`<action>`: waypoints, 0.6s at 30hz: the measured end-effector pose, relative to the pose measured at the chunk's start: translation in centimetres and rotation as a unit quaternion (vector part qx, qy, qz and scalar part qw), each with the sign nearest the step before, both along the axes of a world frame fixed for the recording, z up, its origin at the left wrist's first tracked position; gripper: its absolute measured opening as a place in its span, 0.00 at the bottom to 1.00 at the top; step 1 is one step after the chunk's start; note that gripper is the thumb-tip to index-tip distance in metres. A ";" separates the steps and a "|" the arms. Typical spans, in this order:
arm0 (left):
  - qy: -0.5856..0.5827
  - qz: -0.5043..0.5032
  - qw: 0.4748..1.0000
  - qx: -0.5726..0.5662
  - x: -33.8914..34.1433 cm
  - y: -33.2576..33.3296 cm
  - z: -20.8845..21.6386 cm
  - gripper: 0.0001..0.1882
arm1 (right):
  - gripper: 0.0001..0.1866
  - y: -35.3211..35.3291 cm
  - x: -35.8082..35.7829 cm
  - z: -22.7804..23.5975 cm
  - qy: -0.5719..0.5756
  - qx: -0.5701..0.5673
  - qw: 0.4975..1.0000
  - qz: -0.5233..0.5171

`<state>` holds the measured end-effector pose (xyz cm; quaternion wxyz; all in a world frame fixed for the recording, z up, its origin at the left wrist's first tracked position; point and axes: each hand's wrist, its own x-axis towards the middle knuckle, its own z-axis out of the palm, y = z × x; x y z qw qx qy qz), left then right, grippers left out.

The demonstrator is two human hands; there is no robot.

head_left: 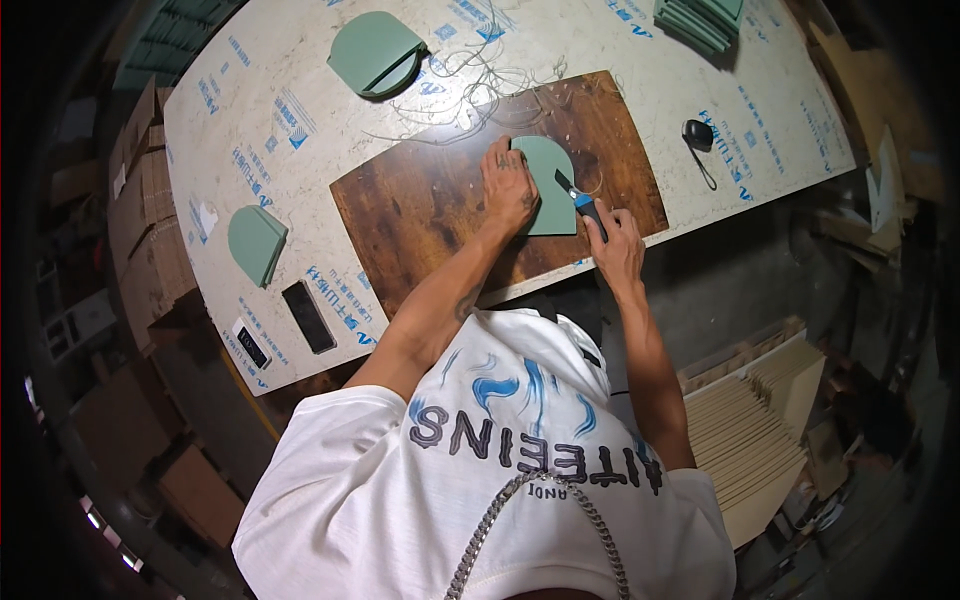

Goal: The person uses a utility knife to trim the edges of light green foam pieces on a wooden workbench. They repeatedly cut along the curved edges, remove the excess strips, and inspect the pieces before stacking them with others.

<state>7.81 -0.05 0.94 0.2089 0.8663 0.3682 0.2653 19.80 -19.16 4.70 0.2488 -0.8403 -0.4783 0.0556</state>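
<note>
Under my left hand [508, 185] lies a flat green arch-shaped board [552, 215], its rounded end turned away from me. The fingers of that hand are bent and hold the board down along its left side. My right hand [620, 245] is wrapped round the dark handle of a utility knife [584, 206] with a blue section near its front. Its dark blade points up and left, over the right part of the board. A thin pale strip [596, 188] curls beside the board's right edge. Beneath everything is a brown wood-grain board [420, 215].
Stacks of green boards stand on the printed white table [280, 90]: one stack [375, 55] far left, another [698, 22] far right, a smaller one [257, 245] at left. Loose strips [475, 75] tangle behind the wood-grain board. A phone [309, 316] and a black tape measure [698, 135] lie nearby.
</note>
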 end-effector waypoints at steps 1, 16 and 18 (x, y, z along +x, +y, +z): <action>-0.003 0.000 1.000 0.000 0.0 0.0 0.0 0.12 | 0.20 0.5 0.5 0.0 -0.001 0.003 1.000 0.005; -0.071 -0.165 0.978 -0.107 0.7 5.0 -1.3 0.16 | 0.25 0.8 2.5 0.2 -0.029 -0.010 0.998 0.060; -0.011 -0.035 0.999 -0.011 1.1 3.1 -0.8 0.20 | 0.25 -1.1 0.5 0.1 -0.021 -0.017 0.999 0.039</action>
